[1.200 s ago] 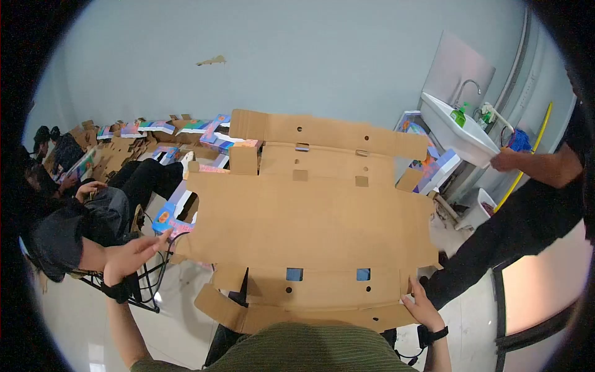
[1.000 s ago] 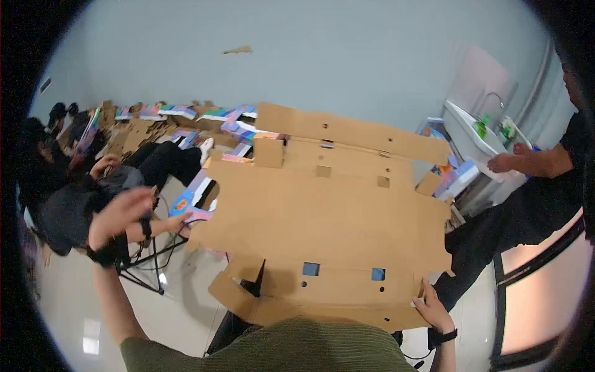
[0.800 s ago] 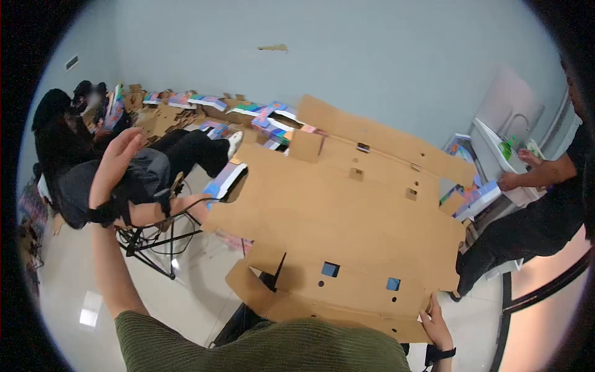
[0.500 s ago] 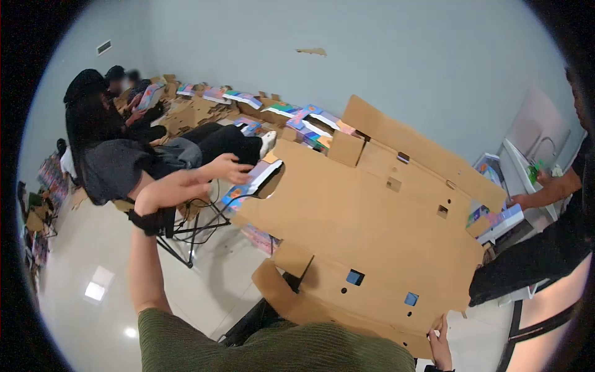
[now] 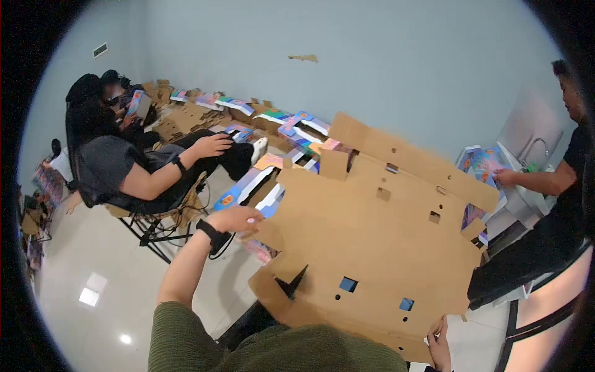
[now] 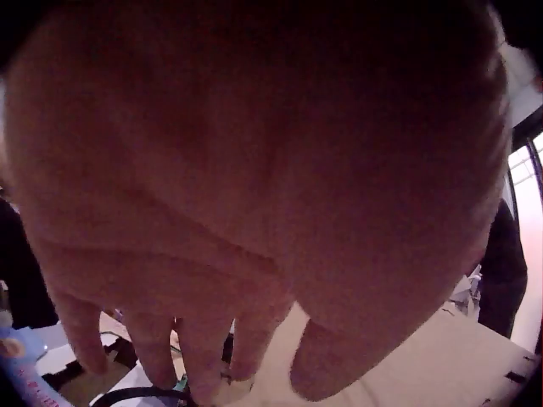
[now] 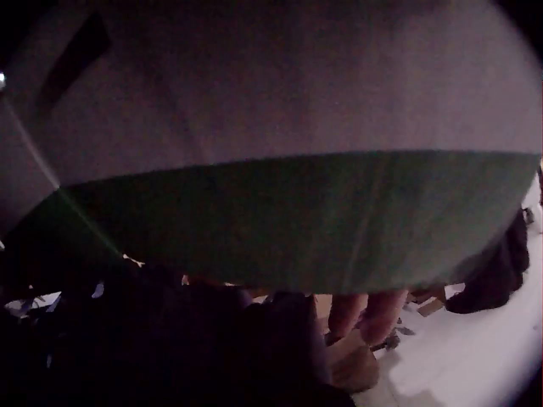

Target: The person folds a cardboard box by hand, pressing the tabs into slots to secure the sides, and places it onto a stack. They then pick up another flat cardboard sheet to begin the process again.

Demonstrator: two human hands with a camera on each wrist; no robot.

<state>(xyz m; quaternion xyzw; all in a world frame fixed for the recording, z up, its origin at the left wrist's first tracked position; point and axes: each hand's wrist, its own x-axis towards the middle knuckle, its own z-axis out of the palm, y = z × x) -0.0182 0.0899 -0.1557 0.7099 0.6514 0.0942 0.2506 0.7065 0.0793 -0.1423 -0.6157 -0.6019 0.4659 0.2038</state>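
Observation:
A large flat sheet of brown cardboard (image 5: 372, 229), with folded flaps and punched holes, spreads in front of my body. My right hand (image 5: 439, 346) grips its near right edge, thumb on the brown face. In the right wrist view, the sheet's printed grey and green side (image 7: 339, 220) fills most of the picture and the fingertips (image 7: 377, 314) show below it. At the left edge, my left hand (image 5: 235, 219) hovers by a side flap. The left wrist view shows its palm (image 6: 254, 186) with fingers loosely extended and nothing held.
Colourful printed cardboard pieces (image 5: 297, 129) line the wall. A seated person (image 5: 124, 158) is at the left, beside a black-framed stool (image 5: 149, 232). At the right, a standing person (image 5: 545, 217) touches a printed panel near the sink (image 5: 527, 180).
My left hand has come down from a raised position and moved right to the sheet's left edge. The head view has swung left. The seated person's hand has drawn back to the knee.

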